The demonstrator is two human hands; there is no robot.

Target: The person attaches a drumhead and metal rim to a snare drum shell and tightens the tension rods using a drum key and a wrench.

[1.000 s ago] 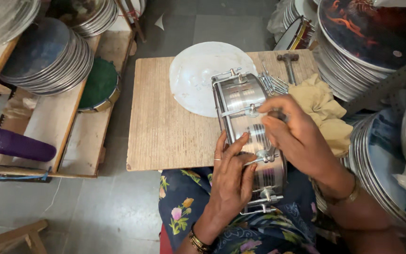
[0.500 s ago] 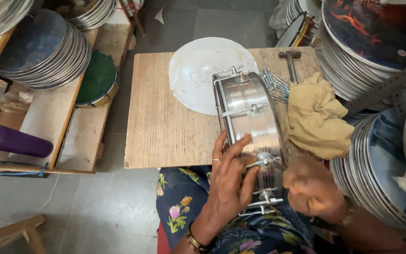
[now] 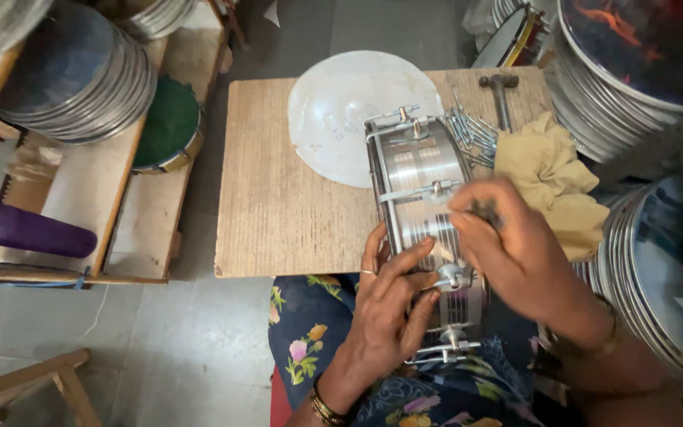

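The left hand [image 3: 389, 304] lies with fingers spread against the metal drum [image 3: 424, 213], gripping its side at the desk [image 3: 278, 198] edge. Above it, the right hand [image 3: 515, 245] pinches a small dark tool [image 3: 485, 210] over the drum.

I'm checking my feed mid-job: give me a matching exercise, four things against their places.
Things:
1. hammer
2. yellow cloth
3. white disc
4. purple cylinder

Places:
A. on the left bench
B. partly under the drum's far end
C. at the board's far right corner
D. right of the drum

Pairs: 1-C, 2-D, 3-B, 4-A
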